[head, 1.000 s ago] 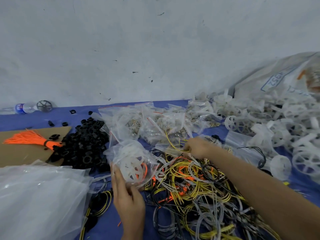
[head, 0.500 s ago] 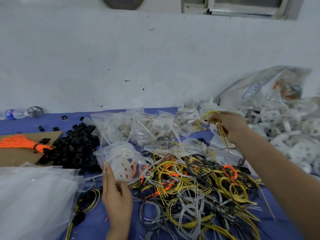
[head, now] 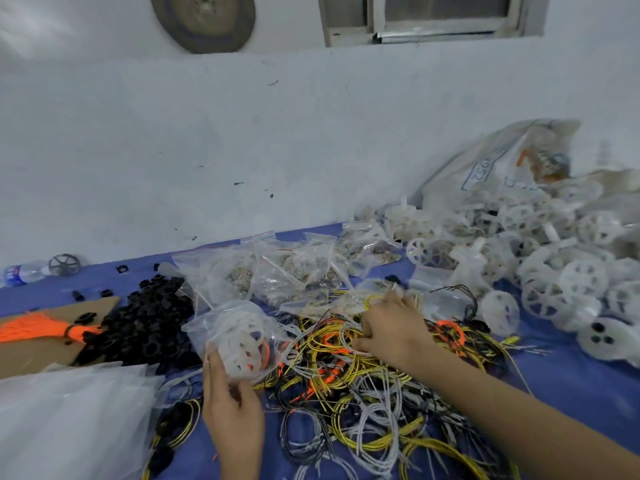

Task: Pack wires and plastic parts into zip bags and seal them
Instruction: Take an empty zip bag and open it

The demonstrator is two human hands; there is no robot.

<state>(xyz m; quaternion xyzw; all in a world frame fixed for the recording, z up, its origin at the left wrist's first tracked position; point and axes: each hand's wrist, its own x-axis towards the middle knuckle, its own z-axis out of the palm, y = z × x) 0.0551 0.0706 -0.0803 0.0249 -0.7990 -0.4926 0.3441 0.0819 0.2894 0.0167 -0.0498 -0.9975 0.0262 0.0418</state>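
- Zip bag: clear, at the left edge of the wire pile, lifted a bit off the worktop, mouth facing up and away from you.
- Inside it: a white plastic wheel and a loop of orange wire.
- Your left hand holds the bag from below, at the pile's near-left corner; fingers and thumb are pinched on the bag's lower part.
- Your right hand lies palm down on the far side of the wire pile, fingers curled into the strands and clamped on some grey and yellow ones. The exact strands are too tangled to tell.
- Wire pile: yellow, grey, black and orange loops, loose, spread over the blue worktop.
- Filled zip bags: heap just behind the pile, touching its far edge.
- Black plastic parts: mound left of the pile, behind the held bag.
- Cardboard sheet further left of the pile, with an orange wire bundle on it.
- Stack of empty bags: near-left of the pile.
- White wheels: big heap right of the pile, with a printed sack behind them against the wall.
- Water bottle: far left of the pile, by the wall.
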